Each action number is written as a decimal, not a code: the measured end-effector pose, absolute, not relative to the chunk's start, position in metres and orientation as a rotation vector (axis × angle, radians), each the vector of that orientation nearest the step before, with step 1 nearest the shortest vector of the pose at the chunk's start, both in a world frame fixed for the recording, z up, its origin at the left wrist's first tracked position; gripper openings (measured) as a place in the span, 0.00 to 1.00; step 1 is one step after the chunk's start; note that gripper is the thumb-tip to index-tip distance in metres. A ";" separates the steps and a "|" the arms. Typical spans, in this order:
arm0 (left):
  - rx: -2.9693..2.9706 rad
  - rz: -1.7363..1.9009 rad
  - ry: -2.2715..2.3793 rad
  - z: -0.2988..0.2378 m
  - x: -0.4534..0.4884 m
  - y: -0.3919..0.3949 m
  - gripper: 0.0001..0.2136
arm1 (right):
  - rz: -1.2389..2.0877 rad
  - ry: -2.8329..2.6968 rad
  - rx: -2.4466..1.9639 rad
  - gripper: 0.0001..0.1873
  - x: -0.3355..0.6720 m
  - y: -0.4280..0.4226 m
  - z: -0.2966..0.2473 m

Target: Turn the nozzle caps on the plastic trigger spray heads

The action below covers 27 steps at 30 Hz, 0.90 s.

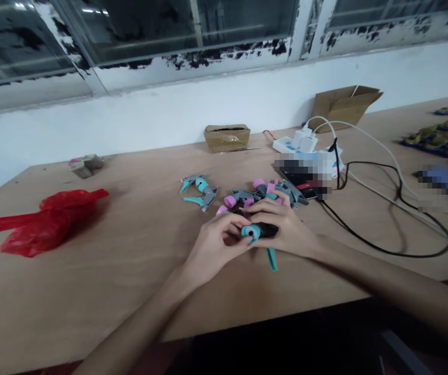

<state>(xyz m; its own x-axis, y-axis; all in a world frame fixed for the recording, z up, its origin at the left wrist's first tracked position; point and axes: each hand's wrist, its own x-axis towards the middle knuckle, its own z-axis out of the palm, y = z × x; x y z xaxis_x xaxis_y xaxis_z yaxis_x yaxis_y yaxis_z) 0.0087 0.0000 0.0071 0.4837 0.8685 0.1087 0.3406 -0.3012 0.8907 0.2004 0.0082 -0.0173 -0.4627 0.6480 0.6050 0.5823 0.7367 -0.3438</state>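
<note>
Two hands pinch a teal-and-black part — long axis crosswise, ring end near-left, teal lever nearward.

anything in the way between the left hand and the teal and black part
Nothing visible: the left hand is touching the teal and black part, which the right hand holds too. The pink and grey pieces lie beyond.

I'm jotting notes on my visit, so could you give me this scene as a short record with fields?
Left hand: at the teal end of a teal-and-black piece
Right hand: holding the same piece
Beyond the hands: pile of pink, gray and teal parts
Left of pile: separate teal-and-gray part
Far left: red plastic bag
Near wall: small cardboard box
</note>
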 end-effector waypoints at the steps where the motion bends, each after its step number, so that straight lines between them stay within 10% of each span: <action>1: 1.875 0.744 1.019 0.007 0.009 0.000 0.09 | 0.092 -2.203 -0.906 0.14 0.199 0.008 -0.017; 27: 2.171 0.654 1.254 0.011 0.011 0.000 0.11 | 0.182 -2.233 -0.905 0.11 0.191 0.013 -0.019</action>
